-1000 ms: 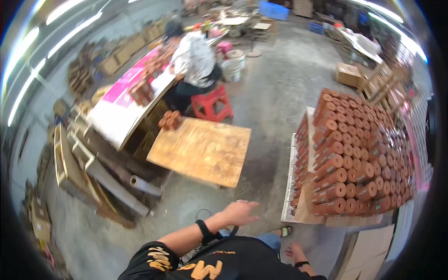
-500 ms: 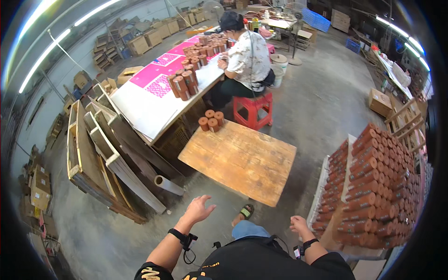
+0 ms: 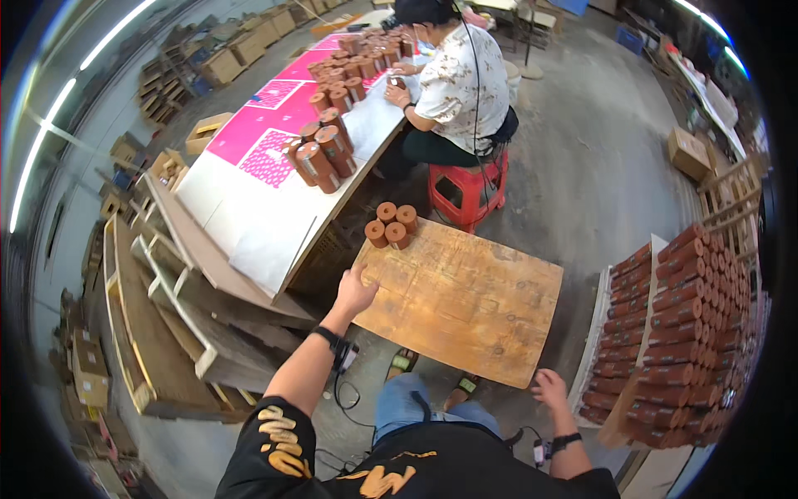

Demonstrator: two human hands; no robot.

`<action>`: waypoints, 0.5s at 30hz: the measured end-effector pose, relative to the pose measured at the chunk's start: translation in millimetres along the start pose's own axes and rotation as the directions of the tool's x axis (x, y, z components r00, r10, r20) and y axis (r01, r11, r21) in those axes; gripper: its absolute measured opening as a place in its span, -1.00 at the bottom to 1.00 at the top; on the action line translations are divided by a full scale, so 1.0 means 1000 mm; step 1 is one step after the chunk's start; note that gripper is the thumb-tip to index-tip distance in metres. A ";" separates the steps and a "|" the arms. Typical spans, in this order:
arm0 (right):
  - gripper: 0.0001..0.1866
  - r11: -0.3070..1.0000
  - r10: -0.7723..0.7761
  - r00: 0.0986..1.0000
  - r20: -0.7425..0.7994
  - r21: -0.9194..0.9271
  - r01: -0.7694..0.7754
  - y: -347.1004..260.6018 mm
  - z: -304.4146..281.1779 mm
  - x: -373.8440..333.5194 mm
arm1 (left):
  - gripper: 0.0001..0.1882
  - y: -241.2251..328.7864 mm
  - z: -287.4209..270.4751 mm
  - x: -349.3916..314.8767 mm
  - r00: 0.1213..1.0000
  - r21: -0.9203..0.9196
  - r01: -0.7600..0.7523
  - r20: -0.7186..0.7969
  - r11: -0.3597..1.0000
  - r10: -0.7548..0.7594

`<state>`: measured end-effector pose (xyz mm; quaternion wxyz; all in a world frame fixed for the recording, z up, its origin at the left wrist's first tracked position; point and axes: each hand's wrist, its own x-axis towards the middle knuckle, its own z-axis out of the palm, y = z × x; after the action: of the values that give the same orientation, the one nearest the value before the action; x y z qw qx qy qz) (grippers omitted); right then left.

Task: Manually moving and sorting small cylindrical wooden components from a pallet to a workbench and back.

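A low wooden tabletop [image 3: 465, 299], worn and yellow-brown, stands in front of me. On its far left corner several brown cylinders [image 3: 396, 236] with small centre holes stand upright in a cluster. My left hand [image 3: 356, 291] reaches to the tabletop's left edge, just nearer than that cluster, fingers loosely apart with nothing held. Whether it touches the wood I cannot tell. By the near right corner is my right hand [image 3: 549, 387], also holding nothing, its fingers half bent and slightly spread.
A person on a red stool [image 3: 470, 193] handles a cylinder at the long table [image 3: 212, 195], which bears more cylinders and pink sheets. Wooden panels [image 3: 179, 308] lean at the left. At the right stands a large stack of brown cylinders [image 3: 686, 333].
I have come closer to the wooden tabletop. My left hand has moved forward to its left edge, and my right hand is now by its near right corner.
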<state>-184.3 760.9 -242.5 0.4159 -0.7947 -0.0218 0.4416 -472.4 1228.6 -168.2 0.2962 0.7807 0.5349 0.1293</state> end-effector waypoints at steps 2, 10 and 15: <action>-0.68 0.995 0.086 0.982 -0.168 0.062 -0.077 0.025 -0.021 -0.019 | -0.36 -0.001 0.010 0.058 0.998 0.057 -0.053 0.030 0.997 0.051; -0.61 0.844 0.529 0.713 -0.460 0.196 -0.499 0.144 0.017 -0.187 | -0.22 -0.025 0.110 0.235 0.975 0.167 -0.125 0.201 0.978 0.091; -0.62 0.823 0.568 0.704 -0.426 0.260 -0.506 0.075 0.106 -0.207 | -0.10 -0.051 0.146 0.257 0.944 0.309 -0.029 0.322 0.951 -0.076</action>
<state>-411.5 696.7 -179.4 0.3090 -0.8234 0.3431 0.3300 -334.0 1428.4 -343.5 0.2574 0.8213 0.5007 -0.0923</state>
